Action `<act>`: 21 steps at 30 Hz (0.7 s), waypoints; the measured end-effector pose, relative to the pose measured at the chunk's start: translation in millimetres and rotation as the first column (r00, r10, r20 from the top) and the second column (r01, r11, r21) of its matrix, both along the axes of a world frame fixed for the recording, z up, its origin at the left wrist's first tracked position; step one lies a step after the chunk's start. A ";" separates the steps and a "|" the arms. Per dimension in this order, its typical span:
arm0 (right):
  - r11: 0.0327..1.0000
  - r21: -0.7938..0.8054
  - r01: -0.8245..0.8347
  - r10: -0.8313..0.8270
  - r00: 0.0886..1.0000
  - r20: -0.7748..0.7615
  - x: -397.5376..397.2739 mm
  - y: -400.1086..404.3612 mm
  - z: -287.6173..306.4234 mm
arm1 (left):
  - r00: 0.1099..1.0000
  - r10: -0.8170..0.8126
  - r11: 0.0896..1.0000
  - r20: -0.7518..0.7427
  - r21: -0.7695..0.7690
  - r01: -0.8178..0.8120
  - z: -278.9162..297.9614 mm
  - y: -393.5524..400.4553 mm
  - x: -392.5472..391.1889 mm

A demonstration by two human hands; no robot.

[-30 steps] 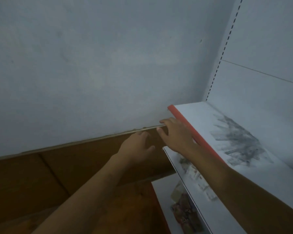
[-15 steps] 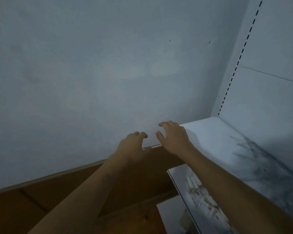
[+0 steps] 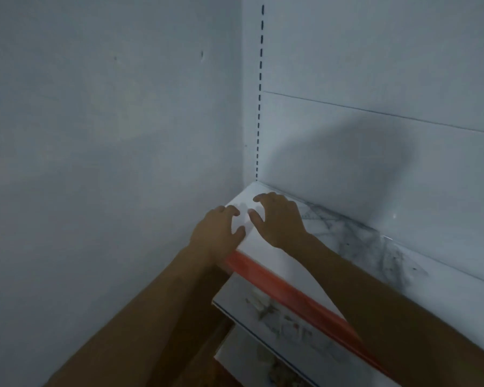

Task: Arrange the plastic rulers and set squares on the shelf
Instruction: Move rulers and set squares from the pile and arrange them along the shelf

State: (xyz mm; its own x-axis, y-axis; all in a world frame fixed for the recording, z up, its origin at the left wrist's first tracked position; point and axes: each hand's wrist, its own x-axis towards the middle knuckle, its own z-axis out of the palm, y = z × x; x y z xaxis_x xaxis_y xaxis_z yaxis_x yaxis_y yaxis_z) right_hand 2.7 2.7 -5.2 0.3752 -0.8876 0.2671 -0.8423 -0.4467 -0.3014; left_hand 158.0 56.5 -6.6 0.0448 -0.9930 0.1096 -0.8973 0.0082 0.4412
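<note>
A white top shelf (image 3: 285, 263) with a red front strip (image 3: 291, 291) fills the corner against a pale wall (image 3: 95, 135), clear plastic rulers and set squares (image 3: 355, 236) lying in a faint heap further right along it. The left hand (image 3: 217, 233) and right hand (image 3: 278, 216) hover over the bare left end, fingers loosely curled, holding nothing. The step looks like readying that end; next, a reach right to the heap.

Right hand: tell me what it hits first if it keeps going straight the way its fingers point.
The right hand points toward the shelf's far left corner. Nothing lies ahead on the bare surface, so it probably meets the white wall at that corner first; depth is unclear.
</note>
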 end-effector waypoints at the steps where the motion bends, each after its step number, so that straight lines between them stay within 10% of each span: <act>1: 0.999 0.003 0.049 -0.049 0.999 0.000 -6.6 -1.4 -2.7 | 0.998 -0.057 0.998 -0.018 0.003 0.057 -2.5 -10.3 -3.4; 21: 0.643 0.032 0.765 -0.764 0.644 -0.048 -141.1 105.2 -48.7 | 0.753 -0.654 0.755 0.071 0.013 0.655 -54.1 -40.1 -128.4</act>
